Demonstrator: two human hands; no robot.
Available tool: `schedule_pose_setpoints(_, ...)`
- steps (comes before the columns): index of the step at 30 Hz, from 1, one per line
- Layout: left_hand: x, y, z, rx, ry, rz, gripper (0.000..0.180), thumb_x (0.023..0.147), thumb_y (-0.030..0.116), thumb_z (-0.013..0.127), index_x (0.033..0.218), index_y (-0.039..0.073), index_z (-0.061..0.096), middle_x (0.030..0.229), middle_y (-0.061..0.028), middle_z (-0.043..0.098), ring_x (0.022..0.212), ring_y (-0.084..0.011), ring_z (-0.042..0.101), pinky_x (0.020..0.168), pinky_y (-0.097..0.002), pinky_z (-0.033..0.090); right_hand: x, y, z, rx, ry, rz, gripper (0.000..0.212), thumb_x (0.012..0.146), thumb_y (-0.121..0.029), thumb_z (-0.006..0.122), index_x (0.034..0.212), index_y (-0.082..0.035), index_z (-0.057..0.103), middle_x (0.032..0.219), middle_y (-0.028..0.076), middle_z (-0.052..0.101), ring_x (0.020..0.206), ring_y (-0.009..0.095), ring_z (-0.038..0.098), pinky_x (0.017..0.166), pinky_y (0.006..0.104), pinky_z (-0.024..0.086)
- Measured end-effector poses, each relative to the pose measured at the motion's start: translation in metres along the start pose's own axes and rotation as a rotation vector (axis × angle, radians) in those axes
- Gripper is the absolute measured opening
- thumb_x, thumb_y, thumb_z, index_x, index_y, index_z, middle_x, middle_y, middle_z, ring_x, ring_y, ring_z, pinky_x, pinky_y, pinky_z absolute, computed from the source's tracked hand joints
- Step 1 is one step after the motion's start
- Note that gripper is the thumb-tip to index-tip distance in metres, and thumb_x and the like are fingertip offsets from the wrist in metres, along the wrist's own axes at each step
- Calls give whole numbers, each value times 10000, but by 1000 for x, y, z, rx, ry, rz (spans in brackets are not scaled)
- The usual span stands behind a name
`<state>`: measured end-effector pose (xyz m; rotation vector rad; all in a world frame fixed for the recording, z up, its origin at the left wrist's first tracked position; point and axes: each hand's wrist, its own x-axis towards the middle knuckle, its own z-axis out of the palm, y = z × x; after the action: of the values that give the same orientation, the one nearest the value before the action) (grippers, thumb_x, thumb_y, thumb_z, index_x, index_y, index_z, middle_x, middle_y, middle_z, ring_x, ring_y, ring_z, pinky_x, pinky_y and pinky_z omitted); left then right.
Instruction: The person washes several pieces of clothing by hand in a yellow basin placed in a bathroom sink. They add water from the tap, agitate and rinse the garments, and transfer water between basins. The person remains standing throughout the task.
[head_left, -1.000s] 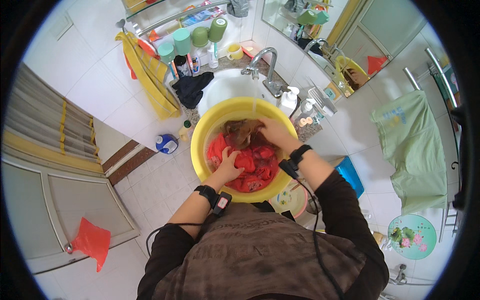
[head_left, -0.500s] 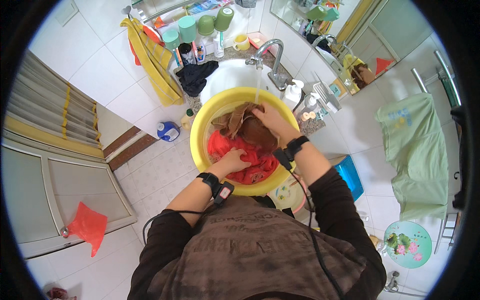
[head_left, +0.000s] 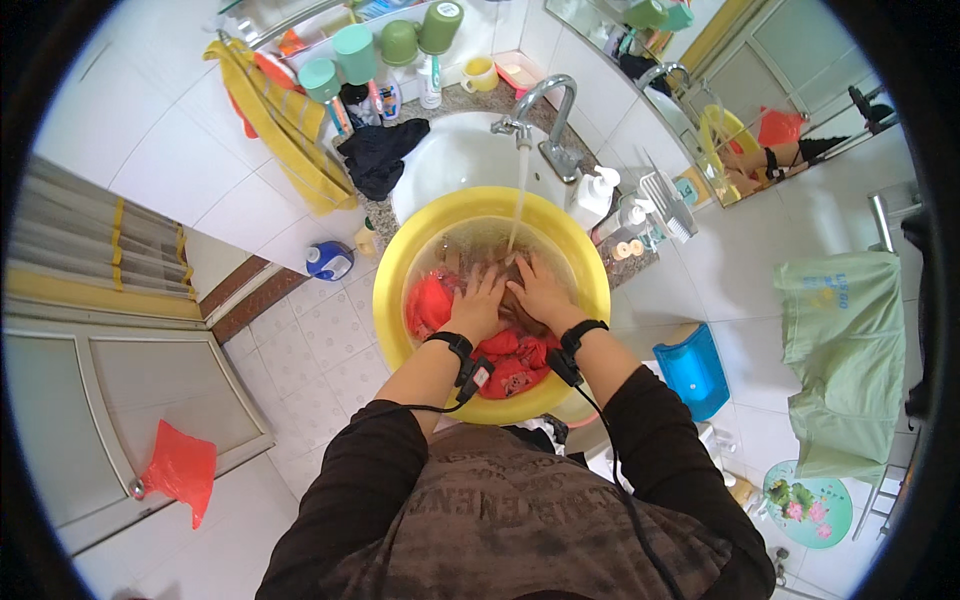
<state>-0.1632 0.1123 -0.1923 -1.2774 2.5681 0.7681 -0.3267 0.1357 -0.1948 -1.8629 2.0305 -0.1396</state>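
Observation:
A round yellow basin [head_left: 594, 270] of water rests at the front of the white sink [head_left: 465, 150]. Water [head_left: 521, 185] runs into it from the metal faucet [head_left: 562, 115]. Inside, my left hand [head_left: 477, 302] and my right hand [head_left: 541, 293] lie side by side, fingers stretched and spread, pressing on wet brown cloth [head_left: 518, 318]. Much of this cloth is hidden under the hands and water. Red cloth [head_left: 512, 362] with a printed patch bunches nearer to me, below both wrists, and more shows left of my left hand.
Black cloth [head_left: 380, 158] drapes over the counter's left edge. White pump bottles [head_left: 594, 195] and a soap brush [head_left: 668, 205] stand right of the sink. Cups [head_left: 354, 55] hang behind, beside a yellow towel [head_left: 285, 125]. A blue bottle [head_left: 329, 261] stands on the floor.
The brown cloth, bunched up at the water's surface under my right hand before, is now pressed down into the water. My left hand has moved up off the red cloth, beside my right.

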Motion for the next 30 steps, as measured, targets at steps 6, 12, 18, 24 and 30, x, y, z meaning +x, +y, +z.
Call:
schedule_pose_setpoints(6, 23, -4, 23, 141, -2, -40, 782, 778, 283, 651, 1443, 112, 276, 1530, -121, 169, 1398, -370, 152, 1040, -636, 249, 19, 0, 15, 154, -39, 117, 470, 909, -284, 510, 1363, -218, 407, 1363, 205, 397, 1216, 394, 441, 963, 475, 404)
schedule_pose_setpoints(12, 9, 2, 4, 4, 3, -19, 742, 717, 246, 728, 1345, 100, 363, 1468, -137, 249, 1375, -369, 194, 992, -674, 290, 25, 8, 4, 456, 25, 218, 598, 799, -213, 658, 1309, -4, 427, 1202, 275, 538, 1100, 408, 540, 906, 466, 453)
schedule_pose_setpoints(18, -19, 12, -16, -498, 418, 145, 687, 668, 83, 757, 1248, 79, 388, 1400, -149, 288, 1250, -435, 365, 985, -506, 410, -1, -3, -49, 1271, -240, 285, 474, 796, -242, 698, 1141, 51, 558, 1018, 159, 651, 862, 245, 650, 739, 363, 518)
schedule_pose_setpoints(24, -38, 14, -74, -374, 701, 285, 345, 720, 33, 647, 1021, 92, 489, 1147, -113, 499, 989, -367, 555, 748, -453, 499, -6, -25, -86, 1695, -357, 270, 410, 892, -362, 610, 1133, -30, 603, 1068, 103, 641, 914, 196, 627, 765, 330, 509)
schedule_pose_setpoints(30, -62, -6, -100, -59, 566, 159, 307, 711, 76, 658, 974, 104, 501, 1058, -81, 562, 914, -328, 593, 763, -443, 488, 13, -3, -59, 1350, 99, 272, 409, 841, -271, 676, 1138, -1, 599, 1093, 131, 643, 934, 230, 626, 802, 350, 498)
